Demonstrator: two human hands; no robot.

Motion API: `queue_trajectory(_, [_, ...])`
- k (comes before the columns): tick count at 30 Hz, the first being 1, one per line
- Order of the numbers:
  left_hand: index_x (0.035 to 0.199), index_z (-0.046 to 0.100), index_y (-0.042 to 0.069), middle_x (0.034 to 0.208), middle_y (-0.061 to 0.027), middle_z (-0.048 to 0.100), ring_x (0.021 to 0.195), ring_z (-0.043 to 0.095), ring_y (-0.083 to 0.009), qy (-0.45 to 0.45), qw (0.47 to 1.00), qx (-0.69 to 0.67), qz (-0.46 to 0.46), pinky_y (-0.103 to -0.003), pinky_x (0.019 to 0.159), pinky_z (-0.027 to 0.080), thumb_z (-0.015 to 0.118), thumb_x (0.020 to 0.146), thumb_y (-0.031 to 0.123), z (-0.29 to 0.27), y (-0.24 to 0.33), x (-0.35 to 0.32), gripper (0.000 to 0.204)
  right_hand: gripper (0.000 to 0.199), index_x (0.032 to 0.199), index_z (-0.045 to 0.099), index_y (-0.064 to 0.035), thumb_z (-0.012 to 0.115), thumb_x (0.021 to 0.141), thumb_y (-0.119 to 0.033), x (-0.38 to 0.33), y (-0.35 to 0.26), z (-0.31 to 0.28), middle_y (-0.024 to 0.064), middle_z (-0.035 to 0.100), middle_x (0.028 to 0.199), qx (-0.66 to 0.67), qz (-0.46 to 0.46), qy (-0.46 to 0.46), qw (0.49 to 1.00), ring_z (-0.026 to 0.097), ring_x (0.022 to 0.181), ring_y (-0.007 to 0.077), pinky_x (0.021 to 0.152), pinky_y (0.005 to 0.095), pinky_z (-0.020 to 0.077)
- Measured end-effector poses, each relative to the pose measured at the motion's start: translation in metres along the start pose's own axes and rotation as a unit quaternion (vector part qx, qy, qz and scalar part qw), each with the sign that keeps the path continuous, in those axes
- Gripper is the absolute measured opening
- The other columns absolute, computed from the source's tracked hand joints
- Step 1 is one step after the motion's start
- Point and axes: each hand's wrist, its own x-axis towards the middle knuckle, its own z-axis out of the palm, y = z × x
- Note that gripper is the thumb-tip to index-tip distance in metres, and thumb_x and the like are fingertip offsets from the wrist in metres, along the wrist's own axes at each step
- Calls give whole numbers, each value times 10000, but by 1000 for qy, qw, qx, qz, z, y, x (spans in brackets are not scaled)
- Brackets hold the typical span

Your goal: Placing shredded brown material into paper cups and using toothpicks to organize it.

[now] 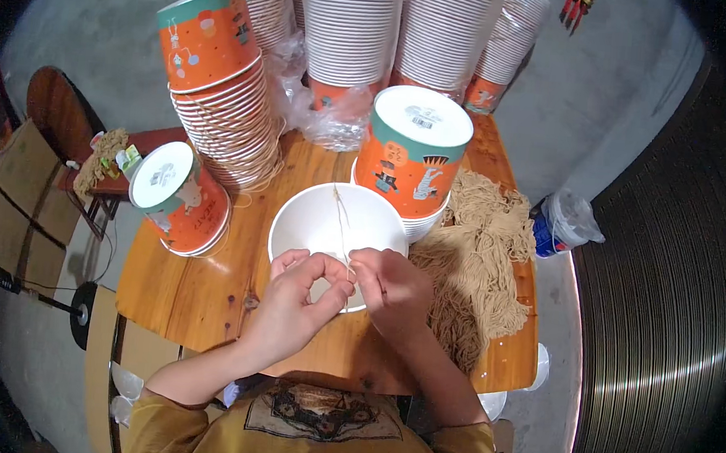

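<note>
Table point(206, 300) bright; pic edges dk, bent; 1 glare streak, R panel point(669, 298).

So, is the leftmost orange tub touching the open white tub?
Apart. The head view shows bare wooden table between the orange tub and the white tub.

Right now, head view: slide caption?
Left hand and right hand pinch thin string at an open white tub, tan yarn alongside.
</note>
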Motion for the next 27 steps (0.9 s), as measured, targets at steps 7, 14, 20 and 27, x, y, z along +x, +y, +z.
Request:
queue_trajectory(7, [905,598,86,870,-14,618,1041,461,-215,-11,1000,7,-8,-352,976,304,645,828,155,2,0,-3,113,122,895,674,-78,680,774,-98,-10,8,-8,110,613,782,27,17,27,999,602,614,241,560,359,486])
queue_trajectory(14, [898,582,67,882,-36,610,993,489,-220,15,999,40,15,-346,931,356,641,820,109,3,2,-4,107,136,850,661,-88,661,731,-24,-9,0,-31,60,549,660,92,67,-29,993,536,561,204,534,314,424])
queue_trajectory(20, [848,528,30,831,-97,571,835,547,-296,56,991,56,103,-366,791,447,647,798,52,12,-3,-2,131,179,887,679,-142,727,718,-177,-3,-6,-38,68,551,589,-144,-39,-181,972,560,559,276,546,384,451])
queue_trajectory(27, [877,494,4,797,-127,539,794,529,-356,75,974,115,181,-449,911,448,647,786,23,19,-3,-1,178,181,884,656,-149,733,723,-175,-12,0,-33,44,541,591,-123,-113,-75,983,563,555,250,545,361,454])
